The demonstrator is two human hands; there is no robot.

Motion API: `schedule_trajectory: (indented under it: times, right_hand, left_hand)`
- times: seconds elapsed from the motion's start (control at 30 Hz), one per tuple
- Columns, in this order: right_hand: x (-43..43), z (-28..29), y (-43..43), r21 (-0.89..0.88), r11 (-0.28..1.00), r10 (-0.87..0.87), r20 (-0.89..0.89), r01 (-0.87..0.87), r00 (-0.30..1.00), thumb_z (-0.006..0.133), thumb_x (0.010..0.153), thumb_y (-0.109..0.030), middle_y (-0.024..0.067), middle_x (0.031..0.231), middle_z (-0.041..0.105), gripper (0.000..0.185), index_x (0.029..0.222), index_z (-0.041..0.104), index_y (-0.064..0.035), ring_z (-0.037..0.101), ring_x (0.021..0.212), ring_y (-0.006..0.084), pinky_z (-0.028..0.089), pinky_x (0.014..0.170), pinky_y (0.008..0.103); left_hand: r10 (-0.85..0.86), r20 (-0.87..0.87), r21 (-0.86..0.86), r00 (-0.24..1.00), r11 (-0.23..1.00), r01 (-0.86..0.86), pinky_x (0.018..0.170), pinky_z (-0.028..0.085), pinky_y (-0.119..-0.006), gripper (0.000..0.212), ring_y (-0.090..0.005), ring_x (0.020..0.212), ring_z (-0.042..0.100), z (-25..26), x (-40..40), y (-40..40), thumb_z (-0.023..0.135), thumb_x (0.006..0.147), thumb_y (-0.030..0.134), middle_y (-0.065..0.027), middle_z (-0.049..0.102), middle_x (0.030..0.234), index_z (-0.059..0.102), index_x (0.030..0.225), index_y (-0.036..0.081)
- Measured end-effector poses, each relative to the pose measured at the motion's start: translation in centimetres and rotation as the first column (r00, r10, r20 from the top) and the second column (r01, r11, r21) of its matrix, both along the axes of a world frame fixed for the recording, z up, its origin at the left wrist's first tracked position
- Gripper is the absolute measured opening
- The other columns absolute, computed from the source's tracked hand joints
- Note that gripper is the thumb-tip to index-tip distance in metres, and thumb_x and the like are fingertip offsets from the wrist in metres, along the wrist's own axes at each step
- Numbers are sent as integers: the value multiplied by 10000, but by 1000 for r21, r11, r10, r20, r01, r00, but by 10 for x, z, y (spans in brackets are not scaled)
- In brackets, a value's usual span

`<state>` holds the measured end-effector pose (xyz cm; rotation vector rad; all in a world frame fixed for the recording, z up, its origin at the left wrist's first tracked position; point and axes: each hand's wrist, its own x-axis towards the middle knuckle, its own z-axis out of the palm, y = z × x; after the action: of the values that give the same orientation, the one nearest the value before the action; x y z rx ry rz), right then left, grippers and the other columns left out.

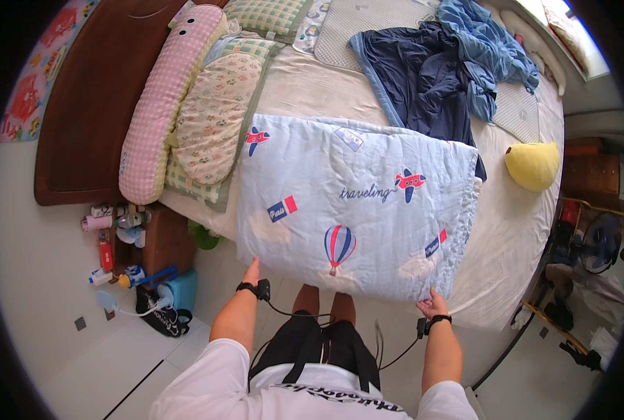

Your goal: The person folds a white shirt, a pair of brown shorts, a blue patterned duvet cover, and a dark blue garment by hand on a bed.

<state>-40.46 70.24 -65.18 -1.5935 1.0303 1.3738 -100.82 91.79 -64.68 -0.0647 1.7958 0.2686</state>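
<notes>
A light blue quilt (301, 178) printed with planes and a hot-air balloon lies folded into a rectangle on the bed's near edge. Its front border hangs slightly over that edge. At the quilt's near left corner is my left hand (251, 273), gripping the border, with the fingers mostly hidden beneath the cloth. My right hand (434, 304) holds the near right corner, thumb on top and fingers below. A ruffled edge runs along the quilt's right side. Behind it, a dark navy and blue coverlet (417, 79) lies crumpled, partly under the quilt's far edge.
A pink checked bolster (173, 105) and a paw-print pillow (220, 115) lie at the left by the brown headboard (96, 105). A yellow cushion (533, 166) sits on the right. The nightstand (170, 236) holds bottles; a black bag (159, 312) is on the floor. Cables hang near my legs.
</notes>
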Motion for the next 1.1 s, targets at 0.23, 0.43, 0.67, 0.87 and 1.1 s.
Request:
schedule_trajectory:
  times: [0.23, 0.43, 0.67, 0.87, 1.1]
  right_hand:
    - [-3, 7, 4, -25, 953, -302, 35, 303, 953, 605, 849, -313, 119, 1341, 420, 524, 1274, 426, -64, 343, 1256, 332, 223, 1054, 522]
    - [1, 10, -13, 162, 957, -270, 184, 242, 945, 596, 856, -198, 88, 1154, 567, 364, 1183, 504, -66, 537, 1055, 268, 430, 946, 429]
    - [37, 127, 48, 194, 973, 22, 473, -129, 881, 559, 853, -120, 106, 1139, 560, 395, 1224, 460, -29, 565, 1007, 234, 500, 840, 364]
    - [149, 175, 210, 563, 774, -157, 615, -290, 773, 529, 887, -136, 70, 1010, 580, 214, 1074, 523, -32, 568, 928, 193, 479, 804, 315]
    - [104, 152, 333, 607, 575, -64, 702, -549, 709, 533, 897, -157, 95, 1101, 519, 286, 1125, 476, 7, 518, 1042, 222, 434, 906, 344]
  left_hand:
    - [374, 120, 84, 920, 919, -384, 930, 401, -451, 831, -287, 1181, 419, -16, 43, 10, 444, 751, 733, -78, 390, 1359, 332, 1352, 170]
    - [326, 346, 263, 880, 866, -425, 992, 347, -464, 696, -295, 1168, 438, -25, 32, 12, 527, 814, 574, -89, 430, 1329, 405, 1300, 91]
    - [293, 254, 342, 922, 864, -369, 939, 409, -405, 460, -253, 1100, 501, 114, 47, 71, 547, 822, 249, -80, 527, 1214, 456, 1229, 54]
    - [7, 506, 621, 862, 691, -370, 837, 455, -352, 298, -197, 959, 557, 188, 86, 245, 454, 898, 239, -74, 574, 1140, 514, 1132, 64]
    - [-213, 552, 724, 806, 602, -337, 825, 430, -330, 222, -154, 842, 529, 162, 151, 307, 468, 911, 233, -50, 588, 1061, 555, 1050, 83]
